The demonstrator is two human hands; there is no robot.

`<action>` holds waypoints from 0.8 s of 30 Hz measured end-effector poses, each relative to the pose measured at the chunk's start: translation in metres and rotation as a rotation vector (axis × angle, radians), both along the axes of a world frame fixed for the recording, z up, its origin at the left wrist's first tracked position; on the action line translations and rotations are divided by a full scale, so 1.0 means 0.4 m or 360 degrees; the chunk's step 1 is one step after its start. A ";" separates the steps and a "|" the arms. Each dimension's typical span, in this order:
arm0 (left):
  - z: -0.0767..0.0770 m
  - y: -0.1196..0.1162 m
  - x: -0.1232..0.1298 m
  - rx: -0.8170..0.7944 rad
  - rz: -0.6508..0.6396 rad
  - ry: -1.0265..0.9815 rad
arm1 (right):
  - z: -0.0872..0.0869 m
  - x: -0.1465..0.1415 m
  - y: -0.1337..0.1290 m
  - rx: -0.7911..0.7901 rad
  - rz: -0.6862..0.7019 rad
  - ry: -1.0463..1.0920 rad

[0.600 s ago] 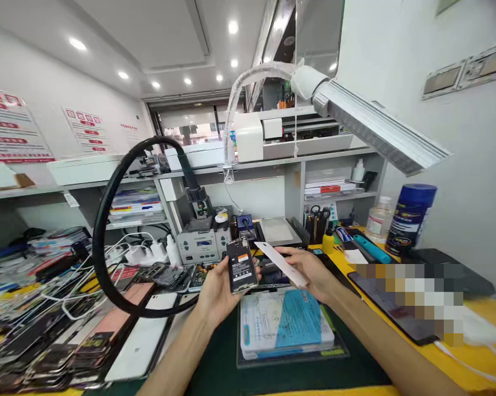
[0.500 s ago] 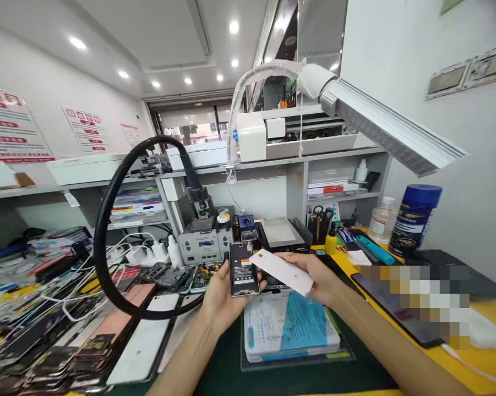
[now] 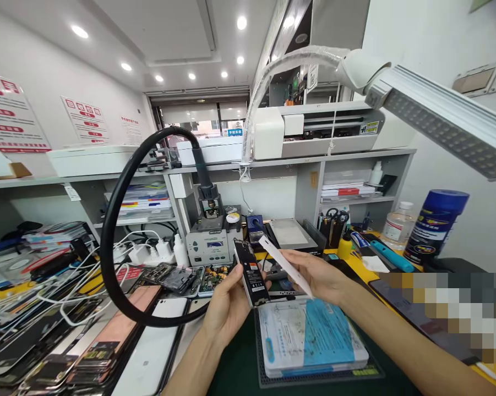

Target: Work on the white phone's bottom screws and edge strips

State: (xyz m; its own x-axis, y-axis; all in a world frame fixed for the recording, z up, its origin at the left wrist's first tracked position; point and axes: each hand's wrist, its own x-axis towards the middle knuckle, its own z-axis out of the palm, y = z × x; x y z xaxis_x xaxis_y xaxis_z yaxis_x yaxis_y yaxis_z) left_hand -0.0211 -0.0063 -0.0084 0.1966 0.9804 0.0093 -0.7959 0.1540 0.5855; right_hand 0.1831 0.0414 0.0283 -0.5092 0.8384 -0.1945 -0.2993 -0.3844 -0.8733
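Observation:
My left hand (image 3: 229, 300) is closed round an opened phone (image 3: 250, 274), whose black battery and inner parts face up toward me. My right hand (image 3: 320, 275) grips a thin pale back cover (image 3: 284, 265), tilted so that it shows nearly edge-on. The cover is beside the phone's right side, with its upper end close to the phone's top; whether they touch is unclear. Below both hands, a white and blue box (image 3: 314, 335) lies on a dark mat (image 3: 322, 380).
Stacked phones (image 3: 148, 346) and white cables fill the left side. A black hose (image 3: 107, 236) loops up from the soldering station (image 3: 208, 248). A lamp (image 3: 446, 121) hangs at upper right, above a blue spray can (image 3: 433, 225) and a clear bottle (image 3: 397, 225).
The phone has tilted and turned in my left hand. The cover in my right hand has turned from showing its flat face to nearly edge-on. The whole view has shifted a little.

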 end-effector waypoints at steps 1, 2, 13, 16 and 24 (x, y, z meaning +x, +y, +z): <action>-0.004 0.004 -0.003 0.0012 0.0020 0.0024 | -0.006 -0.003 0.004 -0.0019 0.0030 0.0003; -0.008 0.007 -0.004 0.0018 0.0040 0.0051 | -0.013 -0.003 0.006 -0.0040 0.0064 0.0011; -0.034 0.002 0.024 0.0096 0.0165 0.0394 | -0.043 0.044 -0.034 0.0218 0.0325 -0.0089; -0.027 -0.009 0.027 0.0218 0.0149 0.0538 | -0.036 0.046 -0.039 0.0468 0.0270 -0.0229; -0.014 -0.026 0.038 0.0411 0.0126 0.0745 | -0.030 0.068 -0.047 0.1255 0.0106 -0.0740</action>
State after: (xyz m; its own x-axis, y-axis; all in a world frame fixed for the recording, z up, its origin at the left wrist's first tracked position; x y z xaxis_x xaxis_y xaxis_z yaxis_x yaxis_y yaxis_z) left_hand -0.0059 -0.0166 -0.0142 0.1630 0.9699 0.1811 -0.4442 -0.0917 0.8912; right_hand 0.2102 0.0225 0.0164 -0.5748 0.7869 0.2243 0.1492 0.3704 -0.9168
